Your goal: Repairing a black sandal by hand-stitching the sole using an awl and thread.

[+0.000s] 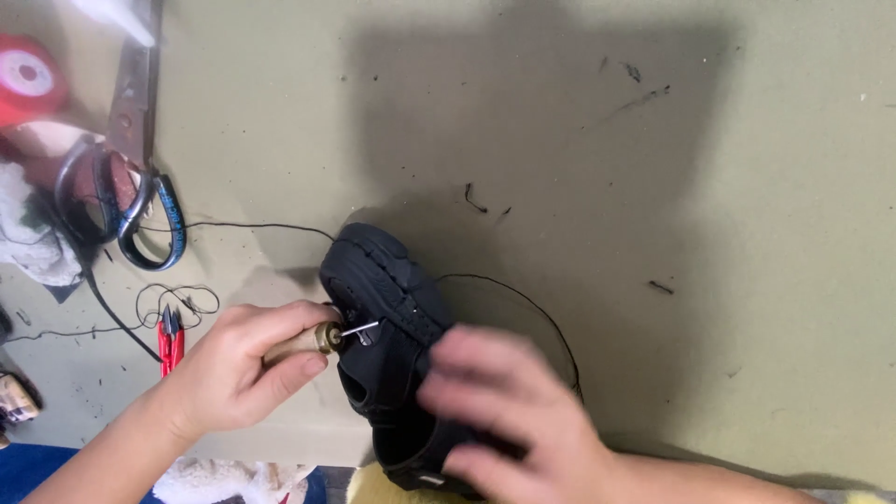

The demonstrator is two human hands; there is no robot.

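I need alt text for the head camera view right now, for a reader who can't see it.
A person's left hand pushes a wooden-handled awl into the side of a black shoe that the right hand steadies on a green table. Black thread trails from the shoe; scissors and red snips lie to the left.

the wide green table top [709,168] right of and beyond the black shoe [392,308] lies open, crossed only by a thin black thread [532,299]. the left side is crowded: big scissors [131,140], red snips [170,341], a red spool [28,79] and white cloth [28,233].
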